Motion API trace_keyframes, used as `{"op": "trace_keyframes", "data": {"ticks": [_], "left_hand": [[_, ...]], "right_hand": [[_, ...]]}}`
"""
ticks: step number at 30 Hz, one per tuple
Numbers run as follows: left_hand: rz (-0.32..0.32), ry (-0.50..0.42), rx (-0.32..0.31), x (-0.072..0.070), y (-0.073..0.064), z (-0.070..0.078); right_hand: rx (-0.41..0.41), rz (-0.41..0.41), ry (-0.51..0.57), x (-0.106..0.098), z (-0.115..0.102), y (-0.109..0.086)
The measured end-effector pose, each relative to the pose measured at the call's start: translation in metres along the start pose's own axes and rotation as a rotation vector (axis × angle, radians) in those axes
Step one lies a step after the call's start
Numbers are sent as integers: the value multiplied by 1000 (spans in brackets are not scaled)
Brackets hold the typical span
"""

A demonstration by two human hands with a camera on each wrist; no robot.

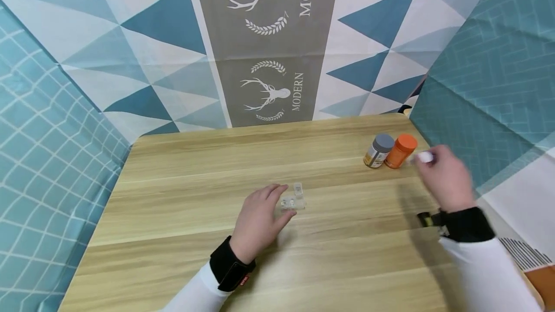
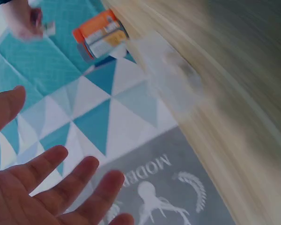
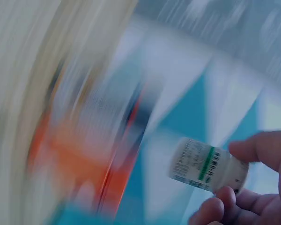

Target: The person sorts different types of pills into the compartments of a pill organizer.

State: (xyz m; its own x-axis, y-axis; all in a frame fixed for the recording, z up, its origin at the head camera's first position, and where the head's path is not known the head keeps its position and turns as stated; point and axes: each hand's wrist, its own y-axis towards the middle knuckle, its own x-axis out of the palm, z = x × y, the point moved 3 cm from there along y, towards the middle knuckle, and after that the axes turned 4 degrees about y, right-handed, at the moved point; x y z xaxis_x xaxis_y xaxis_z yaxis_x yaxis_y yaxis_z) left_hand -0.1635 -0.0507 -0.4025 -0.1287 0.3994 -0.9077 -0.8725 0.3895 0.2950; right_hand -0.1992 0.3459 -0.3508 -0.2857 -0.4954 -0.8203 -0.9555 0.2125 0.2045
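My right hand (image 1: pixel 448 177) is raised near the right edge of the table, gripping a small white bottle (image 3: pixel 196 161). Its label carries a green stripe and dark print, and thumb and fingers pinch it by one end. Toward the table's middle lies a small clear plastic case (image 1: pixel 295 203) with one lid flap up and small pale pieces inside. Around its left side, my left hand (image 1: pixel 258 220) hovers with fingers spread and nothing in its grasp. The left wrist view shows the blurred case (image 2: pixel 171 70) apart from those fingers.
Two bottles stand close together at the table's back right, a grey-capped one (image 1: pixel 379 150) and an orange one (image 1: pixel 401 151), just left of my right hand. Patterned cloth (image 1: pixel 269 52) hangs behind the wooden table (image 1: pixel 182 182), with teal cloth on both sides.
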Motion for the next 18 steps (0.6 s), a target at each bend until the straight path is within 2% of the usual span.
{"op": "trace_keyframes", "data": {"ticks": [5, 8, 12, 18], "left_hand": [[-50, -109, 16, 5, 10, 15], [-63, -155, 9, 10, 14, 16], [-32, -190, 2, 13, 14, 10], [17, -224, -14, 15, 12, -3]], "right_hand": [[-243, -236, 157, 73, -97, -40], [-309, -333, 220, 107, -138, -58], [-308, -401, 288, 129, -166, -70], [-361, -418, 309, 140, -182, -76]]}}
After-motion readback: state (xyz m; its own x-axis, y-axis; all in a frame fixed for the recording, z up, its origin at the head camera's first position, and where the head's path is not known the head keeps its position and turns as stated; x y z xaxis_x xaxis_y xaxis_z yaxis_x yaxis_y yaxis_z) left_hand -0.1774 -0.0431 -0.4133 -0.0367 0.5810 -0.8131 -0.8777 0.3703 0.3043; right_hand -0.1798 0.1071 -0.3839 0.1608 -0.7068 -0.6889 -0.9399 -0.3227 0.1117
